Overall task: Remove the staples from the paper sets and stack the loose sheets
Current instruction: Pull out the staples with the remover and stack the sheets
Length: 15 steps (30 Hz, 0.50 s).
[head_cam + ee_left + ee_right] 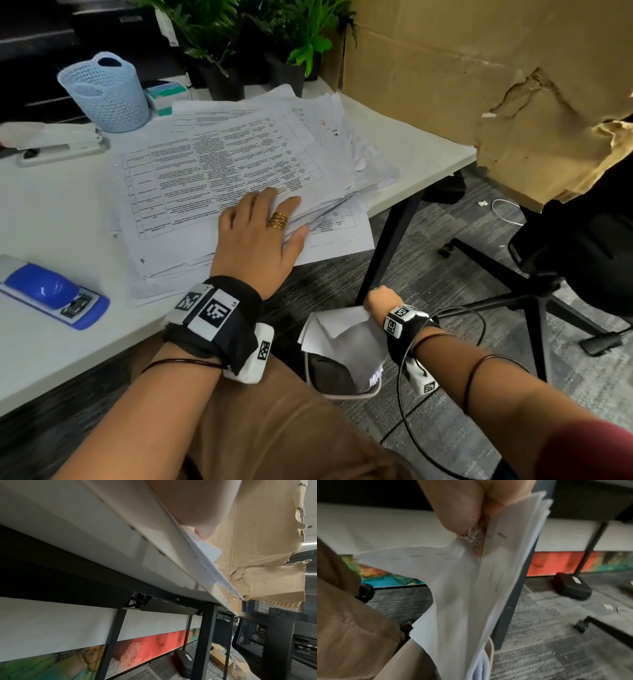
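Note:
A thick, loose stack of printed sheets (233, 164) lies on the white table (61, 219), overhanging its near edge. My left hand (263, 219) rests flat on the stack's near corner, fingers straight, with a gold ring on one finger. In the left wrist view the palm (188, 500) sits over the stack's edge (209, 550). Below the table edge, my right hand (373, 299) pinches the top of a stapled paper set (346, 339) that hangs down. The right wrist view shows the fingers (462, 507) gripping the set (471, 588), with rows of staples (502, 535) along it.
A blue stapler (54, 294) and a white stapler (58, 144) lie at the table's left, with a blue mesh basket (106, 92) behind. A torn cardboard box (479, 85) stands right. A dark bag (332, 377), table leg (387, 240) and office chair (565, 257) are below.

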{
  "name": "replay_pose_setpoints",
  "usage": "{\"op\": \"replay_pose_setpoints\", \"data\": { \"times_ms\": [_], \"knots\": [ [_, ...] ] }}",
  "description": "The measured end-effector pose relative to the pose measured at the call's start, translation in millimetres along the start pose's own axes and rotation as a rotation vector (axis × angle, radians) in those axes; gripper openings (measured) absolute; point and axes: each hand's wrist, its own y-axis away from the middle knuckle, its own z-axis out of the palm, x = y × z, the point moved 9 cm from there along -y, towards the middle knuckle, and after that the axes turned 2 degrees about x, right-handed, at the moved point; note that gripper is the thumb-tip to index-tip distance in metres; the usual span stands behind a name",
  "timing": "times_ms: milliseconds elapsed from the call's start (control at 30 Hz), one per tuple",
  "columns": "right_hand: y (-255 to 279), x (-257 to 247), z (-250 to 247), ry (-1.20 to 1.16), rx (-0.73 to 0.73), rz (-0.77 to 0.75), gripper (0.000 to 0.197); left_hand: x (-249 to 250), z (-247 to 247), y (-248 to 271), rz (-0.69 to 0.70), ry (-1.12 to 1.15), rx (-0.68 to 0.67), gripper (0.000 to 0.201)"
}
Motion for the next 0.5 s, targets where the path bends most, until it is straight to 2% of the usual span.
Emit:
{"op": "replay_pose_setpoints", "data": {
  "times_ms": [200,333,500],
  "knots": [
    [8.9,-21.0,-17.0,0.174,0.028,-0.085,0.032,-0.8,0.5,-0.5,0.000,0.013,-0.002,0.057],
    [17.9,-46.0,-7.6,0.255,-0.017,-0.141,0.031,-0.8,0.7,-0.1,0.002,0.006,0.011,0.056],
    [18.0,-58.6,2.3,0.157,-0.004,-0.189,0.032,-0.1,0.3,-0.3,0.010,0.005,0.022,0.056]
  ]
}}
